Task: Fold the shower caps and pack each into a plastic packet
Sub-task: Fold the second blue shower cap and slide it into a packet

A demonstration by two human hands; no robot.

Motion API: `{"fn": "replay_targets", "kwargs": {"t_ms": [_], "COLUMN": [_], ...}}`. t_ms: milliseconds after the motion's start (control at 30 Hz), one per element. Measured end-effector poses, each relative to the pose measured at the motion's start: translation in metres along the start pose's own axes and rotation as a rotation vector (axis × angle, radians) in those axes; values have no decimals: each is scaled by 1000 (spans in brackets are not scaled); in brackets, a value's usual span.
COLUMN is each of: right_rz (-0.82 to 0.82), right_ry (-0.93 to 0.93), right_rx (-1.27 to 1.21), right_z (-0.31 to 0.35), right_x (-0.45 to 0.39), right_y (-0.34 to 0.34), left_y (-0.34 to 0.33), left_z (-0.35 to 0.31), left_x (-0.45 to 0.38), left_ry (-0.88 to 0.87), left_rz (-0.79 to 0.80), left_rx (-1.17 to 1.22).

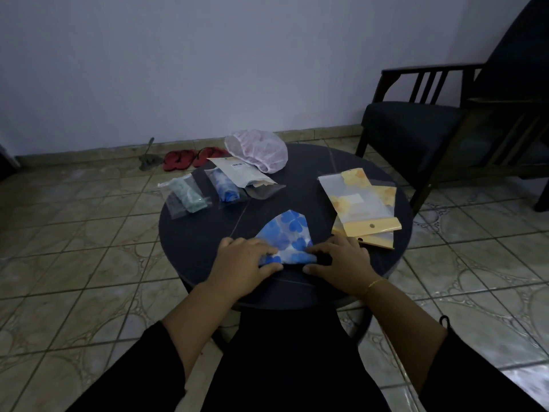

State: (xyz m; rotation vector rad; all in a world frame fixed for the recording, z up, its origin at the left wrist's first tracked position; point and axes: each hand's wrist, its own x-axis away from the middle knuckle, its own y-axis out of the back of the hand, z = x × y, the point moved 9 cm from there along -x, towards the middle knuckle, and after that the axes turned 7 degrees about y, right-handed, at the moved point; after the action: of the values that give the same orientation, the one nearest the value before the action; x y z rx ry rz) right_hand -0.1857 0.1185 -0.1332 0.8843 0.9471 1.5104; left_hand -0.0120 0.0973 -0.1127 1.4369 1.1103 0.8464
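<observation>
A round dark tabletop (190, 233) carries everything, and places here are given from it. Beyond its far right edge stands a dark wooden armchair (439, 135) on the tiled floor. At the tabletop's far edge lies an unfolded pink-and-white plastic shower cap (258, 148). On its right part rests a stack of clear plastic packets with yellow flower print (361, 208). Near its front edge, at the middle, lies the folded blue-and-white flower-print shower cap (289, 234), narrowing toward the person. The left hand (245, 263) holds that cap's near left corner, its grip curled with fingers on top and thumb under the edge. The right hand (338, 261) lies with its grip spread flat, fingertips at the cap's near right corner. On the tabletop's far left sit a clear packet with a green cap inside (185, 196), a clear packet with a blue cap inside (227, 185), and a white printed pouch (242, 171). Beyond the far left edge, on the floor, lies a pair of red sandals (193, 158).
</observation>
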Motion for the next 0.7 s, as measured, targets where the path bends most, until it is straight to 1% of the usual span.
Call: {"fn": "replay_targets", "kwargs": {"t_ms": [67, 167, 267, 333, 400, 533, 633, 700], "right_rz": [-9, -45, -120, -173, -207, -287, -248, -217], "right_ry": [-10, -60, -139, -194, -223, -196, -148, -141], "right_rx": [-43, -124, -172, -186, -183, -207, -139, -99], "right_z": [-2, -3, -5, -5, -4, 0, 4, 5], "right_x": [0, -1, 3, 4, 3, 3, 2, 1], "right_y": [1, 3, 7, 9, 9, 12, 9, 7], "left_y": [5, 3, 0, 2, 4, 10, 8, 7], "left_z": [-2, 0, 5, 7, 6, -1, -11, -12], "left_x": [-2, -5, -7, -9, -11, -12, -12, -11], "left_ry": [4, 33, 82, 123, 133, 79, 0, -14], "left_rz": [10, 104, 152, 133, 92, -70, -120, -137], "left_rx": [6, -18, 3, 42, 12, -38, -83, -95]}}
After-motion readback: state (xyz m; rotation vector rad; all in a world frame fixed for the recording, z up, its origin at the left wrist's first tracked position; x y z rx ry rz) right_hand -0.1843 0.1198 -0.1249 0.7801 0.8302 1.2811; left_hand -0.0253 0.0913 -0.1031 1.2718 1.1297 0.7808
